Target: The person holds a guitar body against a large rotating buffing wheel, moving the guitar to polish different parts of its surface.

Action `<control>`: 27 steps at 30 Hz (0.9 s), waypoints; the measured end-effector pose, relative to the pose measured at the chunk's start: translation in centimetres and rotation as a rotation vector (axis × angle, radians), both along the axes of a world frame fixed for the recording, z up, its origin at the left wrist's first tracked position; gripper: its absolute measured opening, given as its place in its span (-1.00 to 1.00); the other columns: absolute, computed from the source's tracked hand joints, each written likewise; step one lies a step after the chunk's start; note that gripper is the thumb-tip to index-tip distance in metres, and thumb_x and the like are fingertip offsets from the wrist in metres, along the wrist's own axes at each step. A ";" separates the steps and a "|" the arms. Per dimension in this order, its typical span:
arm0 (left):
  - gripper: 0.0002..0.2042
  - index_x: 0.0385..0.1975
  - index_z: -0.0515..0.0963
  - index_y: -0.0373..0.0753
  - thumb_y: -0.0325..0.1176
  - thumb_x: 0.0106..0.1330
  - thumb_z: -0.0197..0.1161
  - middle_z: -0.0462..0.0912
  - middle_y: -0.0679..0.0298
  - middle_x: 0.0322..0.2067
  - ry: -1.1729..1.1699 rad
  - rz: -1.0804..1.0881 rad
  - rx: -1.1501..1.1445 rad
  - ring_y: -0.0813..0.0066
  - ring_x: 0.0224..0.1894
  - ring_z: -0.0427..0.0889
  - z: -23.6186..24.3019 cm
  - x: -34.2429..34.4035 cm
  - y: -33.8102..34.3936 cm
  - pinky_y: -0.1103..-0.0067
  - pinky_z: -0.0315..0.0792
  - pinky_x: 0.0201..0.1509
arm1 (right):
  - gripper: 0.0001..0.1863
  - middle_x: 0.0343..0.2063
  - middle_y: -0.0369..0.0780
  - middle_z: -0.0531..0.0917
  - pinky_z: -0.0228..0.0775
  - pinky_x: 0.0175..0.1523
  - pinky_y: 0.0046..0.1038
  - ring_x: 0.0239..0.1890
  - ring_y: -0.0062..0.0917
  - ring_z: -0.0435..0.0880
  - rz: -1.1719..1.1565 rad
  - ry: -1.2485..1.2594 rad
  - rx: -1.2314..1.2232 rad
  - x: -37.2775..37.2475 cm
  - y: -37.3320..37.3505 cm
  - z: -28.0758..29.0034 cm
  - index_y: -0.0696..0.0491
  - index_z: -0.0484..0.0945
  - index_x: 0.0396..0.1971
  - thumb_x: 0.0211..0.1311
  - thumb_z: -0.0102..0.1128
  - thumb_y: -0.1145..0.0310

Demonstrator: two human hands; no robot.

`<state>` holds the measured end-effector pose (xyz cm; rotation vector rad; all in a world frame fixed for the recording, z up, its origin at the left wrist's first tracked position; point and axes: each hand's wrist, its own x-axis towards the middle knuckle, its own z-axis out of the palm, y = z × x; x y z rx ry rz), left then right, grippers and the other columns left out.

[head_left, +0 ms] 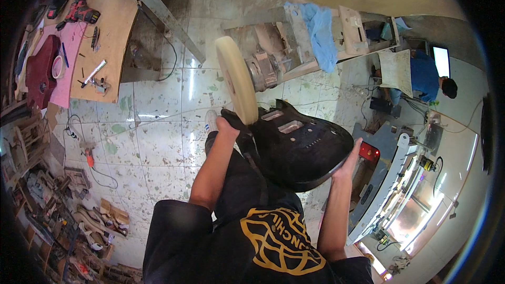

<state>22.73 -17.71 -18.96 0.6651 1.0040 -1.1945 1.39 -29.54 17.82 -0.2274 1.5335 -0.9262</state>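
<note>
A glossy black electric guitar body [310,147] with cut-out pickup slots is held between my two hands, in front of my lap. My left hand [227,127] closes on its left end, near the horn; part of the fingers is hidden. My right hand [350,162] grips the rounded right edge, with its fingers partly underneath. Right beside my left hand stands a cream-coloured buffing wheel [236,79]. Its lower rim meets or overlaps the body's upper left part; exact contact cannot be told. The wheel sits on a dusty motor shaft [264,71].
A blue cloth [318,34] drapes over the machine's frame [300,71]. At the left, a workbench [113,31] carries a red cordless drill [79,11] and a dark red guitar body [43,71]. Wood scraps [97,223] lie lower left. A person [426,76] sits by a screen at right.
</note>
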 end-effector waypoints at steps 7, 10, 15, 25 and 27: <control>-0.56 -0.04 0.37 -0.24 -0.19 0.29 -0.42 0.46 0.08 -0.07 0.098 -0.044 -0.076 0.12 -0.04 0.47 9.9 -3.1 -3.6 0.20 0.38 0.02 | -0.34 -0.07 -0.15 0.53 0.32 0.08 -0.28 -0.06 -0.32 0.51 -0.050 0.150 -0.138 -4.1 1.0 4.6 0.11 0.43 -0.03 0.18 -0.12 -0.21; -0.56 -0.02 0.35 -0.26 -0.18 0.30 -0.40 0.45 0.07 -0.07 0.169 0.030 -0.111 0.14 -0.02 0.46 10.3 -4.2 -3.7 0.23 0.37 0.04 | -0.31 -0.04 -0.13 0.51 0.32 0.09 -0.29 -0.05 -0.30 0.50 -0.045 0.149 -0.163 -6.2 1.5 5.6 0.12 0.39 0.02 0.20 -0.18 -0.22; -0.58 -0.04 0.38 -0.27 -0.17 0.31 -0.33 0.51 0.08 -0.16 0.194 -0.046 -0.064 0.12 -0.08 0.49 15.8 -4.0 -4.1 0.25 0.37 0.04 | -0.35 -0.03 -0.14 0.48 0.27 0.14 -0.28 -0.01 -0.30 0.47 -0.039 0.064 -0.200 -7.0 3.3 7.9 0.09 0.34 0.06 0.20 -0.10 -0.16; -0.60 -0.06 0.40 -0.26 -0.21 0.29 -0.31 0.52 0.07 -0.15 0.111 -0.045 -0.246 0.13 -0.10 0.50 7.9 -1.0 -1.3 0.25 0.38 0.01 | -0.28 -0.05 -0.11 0.50 0.28 0.12 -0.26 -0.04 -0.28 0.48 -0.030 0.057 -0.126 -1.7 2.5 4.7 0.13 0.40 -0.01 0.16 -0.14 -0.25; -0.61 -0.14 0.38 -0.35 -0.24 0.29 -0.34 0.49 -0.04 -0.19 0.052 -0.032 -0.276 -0.02 -0.10 0.48 0.7 -0.5 1.8 0.12 0.36 0.02 | -0.30 -0.07 -0.14 0.51 0.31 0.10 -0.28 -0.06 -0.30 0.50 0.019 0.005 -0.092 -0.2 2.2 3.7 0.11 0.42 -0.03 0.15 -0.10 -0.25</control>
